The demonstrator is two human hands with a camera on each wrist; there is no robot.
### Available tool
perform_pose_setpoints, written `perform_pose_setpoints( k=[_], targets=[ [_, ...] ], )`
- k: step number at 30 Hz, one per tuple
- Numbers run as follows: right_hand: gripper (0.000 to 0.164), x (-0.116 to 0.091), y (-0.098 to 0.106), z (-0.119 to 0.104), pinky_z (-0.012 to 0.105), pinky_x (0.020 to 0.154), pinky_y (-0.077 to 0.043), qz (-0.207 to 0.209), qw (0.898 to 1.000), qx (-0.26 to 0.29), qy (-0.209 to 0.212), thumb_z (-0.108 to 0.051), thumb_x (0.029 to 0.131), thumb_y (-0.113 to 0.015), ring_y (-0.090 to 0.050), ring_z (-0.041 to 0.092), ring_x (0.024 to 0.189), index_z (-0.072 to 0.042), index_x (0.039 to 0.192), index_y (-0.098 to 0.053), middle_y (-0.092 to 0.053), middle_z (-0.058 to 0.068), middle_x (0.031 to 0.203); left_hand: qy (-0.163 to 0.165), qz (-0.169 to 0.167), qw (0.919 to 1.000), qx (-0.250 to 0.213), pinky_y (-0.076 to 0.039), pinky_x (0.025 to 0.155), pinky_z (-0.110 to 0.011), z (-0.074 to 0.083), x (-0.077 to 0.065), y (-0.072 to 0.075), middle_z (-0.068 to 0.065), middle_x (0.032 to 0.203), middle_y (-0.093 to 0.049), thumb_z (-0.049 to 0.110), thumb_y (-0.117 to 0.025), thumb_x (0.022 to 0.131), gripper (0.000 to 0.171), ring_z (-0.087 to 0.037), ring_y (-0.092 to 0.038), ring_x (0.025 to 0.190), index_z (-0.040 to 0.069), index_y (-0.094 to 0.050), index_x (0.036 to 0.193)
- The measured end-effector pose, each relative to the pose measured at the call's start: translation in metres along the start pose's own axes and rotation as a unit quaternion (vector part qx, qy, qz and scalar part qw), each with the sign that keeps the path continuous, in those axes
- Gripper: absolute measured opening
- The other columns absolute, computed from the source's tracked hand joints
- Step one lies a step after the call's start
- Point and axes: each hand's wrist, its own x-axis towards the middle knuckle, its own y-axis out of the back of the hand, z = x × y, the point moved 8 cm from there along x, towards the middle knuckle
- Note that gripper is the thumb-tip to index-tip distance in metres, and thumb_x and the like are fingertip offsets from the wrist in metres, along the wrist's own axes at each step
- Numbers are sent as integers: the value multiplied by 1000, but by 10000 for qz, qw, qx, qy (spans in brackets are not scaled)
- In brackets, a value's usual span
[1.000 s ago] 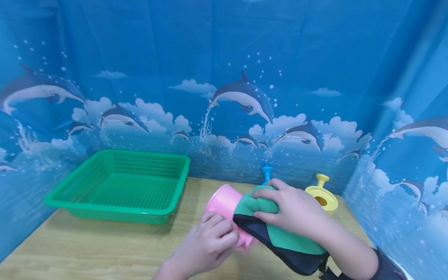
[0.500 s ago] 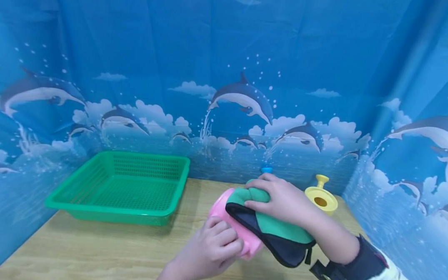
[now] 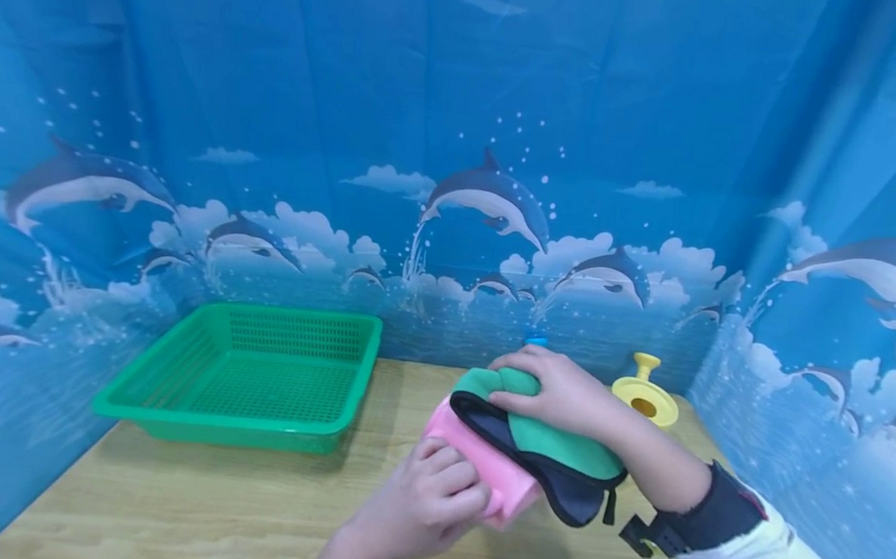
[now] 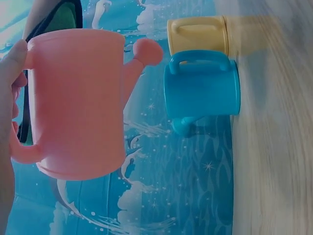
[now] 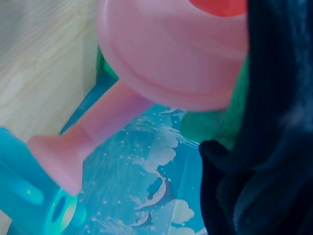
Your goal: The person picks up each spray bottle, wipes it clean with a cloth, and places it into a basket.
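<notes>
My left hand (image 3: 425,499) grips a pink watering can (image 3: 488,469) by its handle, fingers curled around it. In the left wrist view the pink watering can (image 4: 78,103) shows its side, handle and spout. My right hand (image 3: 559,393) holds a green cloth piece (image 3: 568,443) with black edging and a dark lining, its fingers bent over the green side. That cloth lies against the can and covers part of it in the head view. From the right wrist, the can's spout (image 5: 105,120) and rounded top are seen, beside the green cloth (image 5: 210,127).
A green perforated basket (image 3: 261,426) stands at the left of the wooden table (image 3: 205,502). Toward the back right is a yellow watering can (image 3: 646,396), and beside it a blue watering can (image 4: 203,88), mostly hidden behind my right hand in the head view. A dolphin-printed curtain (image 3: 397,77) encloses the table.
My right hand and the cloth have shifted left, farther over the pink can. The can has moved slightly right and toward me, its far opening now covered. The left hand keeps its grip.
</notes>
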Motion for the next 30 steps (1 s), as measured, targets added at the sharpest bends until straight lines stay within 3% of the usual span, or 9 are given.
perform_pose_setpoints(
  k=[7, 11, 18, 25, 30],
  targets=[
    [46, -11, 5, 10, 47, 89, -49, -317, 9995, 49, 16, -45, 92, -62, -53, 36, 122, -18, 129, -61, -59, 10, 129, 98, 31, 9999, 44, -39, 74, -26, -8, -1, 1, 8, 73, -48, 29, -51, 98, 21, -11, -47, 68, 19, -59, 82],
    [47, -18, 8, 15, 41, 83, -50, -401, 9991, 74, 113, -48, 90, -62, -58, 30, 112, -18, 127, -62, -60, 9, 124, 105, 29, 9999, 105, -39, 75, -27, -10, -2, 1, 8, 72, -47, 28, -51, 98, 20, -11, -47, 68, 19, -59, 83],
    [44, -28, 10, 19, 40, 83, -49, -453, 9984, 153, 300, -48, 90, -63, -59, 29, 110, -19, 123, -64, -62, 7, 121, 124, 36, 9998, 166, -40, 76, -28, -8, -2, 3, 8, 73, -48, 26, -50, 99, 20, -12, -47, 69, 18, -60, 83],
    [47, -20, 4, 25, 46, 88, -49, -343, 9991, 251, -75, -50, 90, -62, -56, 33, 119, -21, 127, -62, -58, 9, 129, 89, -54, 9998, 173, -39, 77, -28, -4, 0, 1, 8, 76, -50, 30, -52, 98, 18, -11, -49, 71, 19, -60, 85],
    [46, -11, -1, 25, 42, 83, -49, -269, 9983, 366, -353, -50, 91, -61, -54, 33, 120, -22, 127, -61, -57, 10, 133, 16, -111, 9998, 148, -38, 76, -28, 2, 0, -1, 8, 77, -50, 30, -54, 96, 17, -11, -48, 71, 19, -60, 85]
  ],
)
